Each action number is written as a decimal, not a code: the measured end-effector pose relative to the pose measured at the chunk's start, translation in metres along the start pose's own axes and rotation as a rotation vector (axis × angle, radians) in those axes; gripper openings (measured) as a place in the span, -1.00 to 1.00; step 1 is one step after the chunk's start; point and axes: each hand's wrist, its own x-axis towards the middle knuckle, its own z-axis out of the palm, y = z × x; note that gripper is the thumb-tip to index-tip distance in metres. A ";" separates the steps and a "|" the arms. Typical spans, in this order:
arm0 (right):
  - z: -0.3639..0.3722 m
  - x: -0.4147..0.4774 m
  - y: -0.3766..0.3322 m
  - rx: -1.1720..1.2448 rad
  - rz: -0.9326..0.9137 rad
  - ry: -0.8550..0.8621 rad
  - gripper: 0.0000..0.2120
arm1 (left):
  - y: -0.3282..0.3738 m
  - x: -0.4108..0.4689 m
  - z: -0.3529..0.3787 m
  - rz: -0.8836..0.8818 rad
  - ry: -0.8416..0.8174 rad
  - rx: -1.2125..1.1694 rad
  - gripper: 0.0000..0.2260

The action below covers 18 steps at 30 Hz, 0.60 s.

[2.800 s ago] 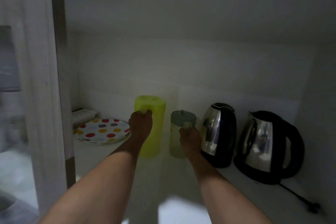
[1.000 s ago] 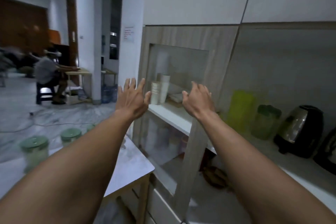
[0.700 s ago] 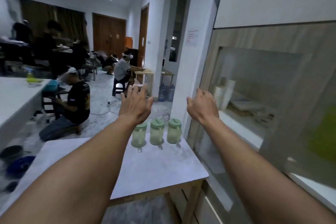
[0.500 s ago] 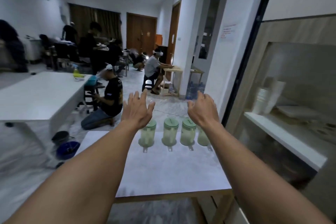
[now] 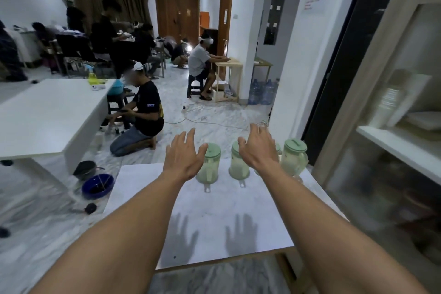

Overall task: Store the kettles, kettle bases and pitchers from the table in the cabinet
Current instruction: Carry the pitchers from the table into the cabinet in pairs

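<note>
Upright pitchers [image 5: 208, 164] stand mid-frame on the table [image 5: 214, 217], handles toward the lower edge; left hand [image 5: 183, 157] and right hand [image 5: 259, 148] hover, grips wide, holding nothing.

— What sort of place are we in?
— We'd call it a shared workroom, not a home. Far left, a group of people [image 5: 107, 31] gathers; a kneeling person [image 5: 143, 112] bends over the marble floor [image 5: 214, 112] beside a long white table [image 5: 47, 112].
— Anything else?
— Cables [image 5: 205, 123] trail across the floor, water bottles [image 5: 262, 92] stand by the far pillar [image 5: 245, 31], and a glass-fronted cabinet [image 5: 381, 79] lines our right.
</note>
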 end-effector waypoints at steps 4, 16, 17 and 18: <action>0.036 0.022 0.025 -0.033 0.024 -0.032 -0.50 | -0.005 0.019 0.042 -0.012 -0.039 -0.052 -0.41; 0.146 0.086 0.112 0.113 0.147 -0.230 -0.40 | -0.015 0.070 0.166 -0.320 -0.153 -0.319 -0.38; 0.155 0.090 0.116 0.158 0.168 -0.233 -0.39 | -0.018 0.072 0.174 -0.349 -0.144 -0.330 -0.38; 0.169 0.096 0.121 0.215 0.206 -0.236 -0.37 | -0.024 0.077 0.187 -0.380 -0.147 -0.322 -0.38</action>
